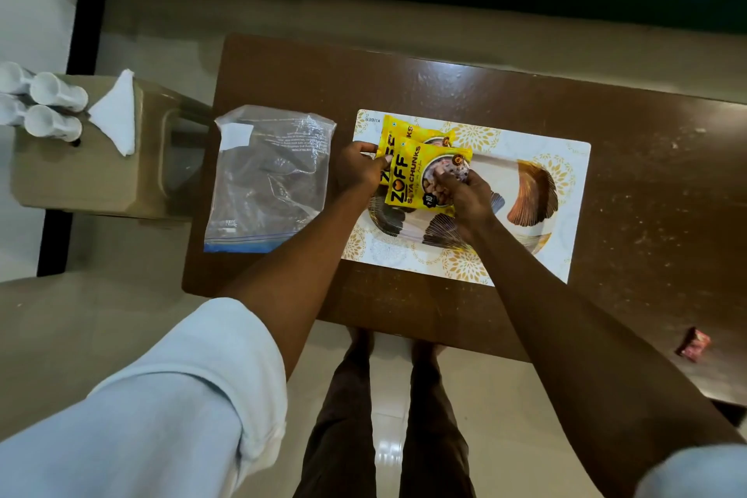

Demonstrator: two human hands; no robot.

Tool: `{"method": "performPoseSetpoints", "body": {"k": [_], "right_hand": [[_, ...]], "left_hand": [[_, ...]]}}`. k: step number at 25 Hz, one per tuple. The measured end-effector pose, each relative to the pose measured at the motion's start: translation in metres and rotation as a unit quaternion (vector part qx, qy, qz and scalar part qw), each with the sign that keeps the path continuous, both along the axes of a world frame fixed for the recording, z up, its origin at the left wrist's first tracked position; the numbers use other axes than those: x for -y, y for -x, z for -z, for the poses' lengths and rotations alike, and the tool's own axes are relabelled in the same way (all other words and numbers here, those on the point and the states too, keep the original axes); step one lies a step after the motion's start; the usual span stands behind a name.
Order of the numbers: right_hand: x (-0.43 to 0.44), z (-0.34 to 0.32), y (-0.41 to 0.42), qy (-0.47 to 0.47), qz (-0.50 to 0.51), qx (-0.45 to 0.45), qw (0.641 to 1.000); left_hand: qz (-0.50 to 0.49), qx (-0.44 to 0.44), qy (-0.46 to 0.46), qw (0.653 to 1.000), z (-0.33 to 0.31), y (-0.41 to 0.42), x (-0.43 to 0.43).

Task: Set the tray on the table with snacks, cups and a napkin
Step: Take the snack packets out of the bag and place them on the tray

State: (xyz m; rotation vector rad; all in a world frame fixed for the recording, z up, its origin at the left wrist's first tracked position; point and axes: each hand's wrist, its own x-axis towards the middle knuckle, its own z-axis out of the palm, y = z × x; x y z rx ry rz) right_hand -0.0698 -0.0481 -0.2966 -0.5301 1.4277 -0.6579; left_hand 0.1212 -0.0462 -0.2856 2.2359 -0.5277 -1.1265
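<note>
Left hand [359,168], right hand [465,194] grip snack packets [406,178] over tray [574,190] — zip bag [271,178] beside; cups [48,105], napkin [117,113] on stool [81,182].

The left hand [357,168], right hand [465,194] and the yellow snack packets [408,174] they grip crowd the tray's [576,158] left end, and a clear plastic bag [271,178] lies just beside it, but the tray's right half and the table [646,174] beyond stand open, save a small red wrapper [694,344] near the front edge.
</note>
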Motion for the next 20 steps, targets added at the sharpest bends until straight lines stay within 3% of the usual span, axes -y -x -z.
{"method": "performPoseSetpoints", "body": {"k": [5, 8, 11, 14, 17, 20], "right_hand": [[-0.003, 0.003, -0.002, -0.002, 0.009, -0.003, 1.0], [-0.015, -0.005, 0.001, -0.022, 0.016, 0.043, 0.999], [-0.039, -0.007, 0.002, -0.057, -0.019, 0.06, 0.996], [-0.058, 0.0, -0.003, -0.047, -0.038, -0.029, 0.998], [-0.065, 0.009, -0.009, -0.037, -0.015, -0.141, 0.989], [-0.064, 0.015, -0.008, -0.009, -0.022, -0.185, 0.982]], "left_hand": [[0.007, -0.012, 0.001, 1.0, 0.002, -0.004, -0.007], [-0.006, 0.004, 0.034, 0.999, 0.003, -0.007, -0.021], [0.03, -0.054, 0.044, 0.997, -0.006, 0.0, -0.05], [0.083, -0.083, 0.008, 0.993, 0.003, 0.002, -0.077], [0.083, -0.057, -0.002, 0.995, 0.009, -0.003, -0.084], [0.069, -0.024, -0.002, 0.997, 0.008, -0.007, -0.079]]}}
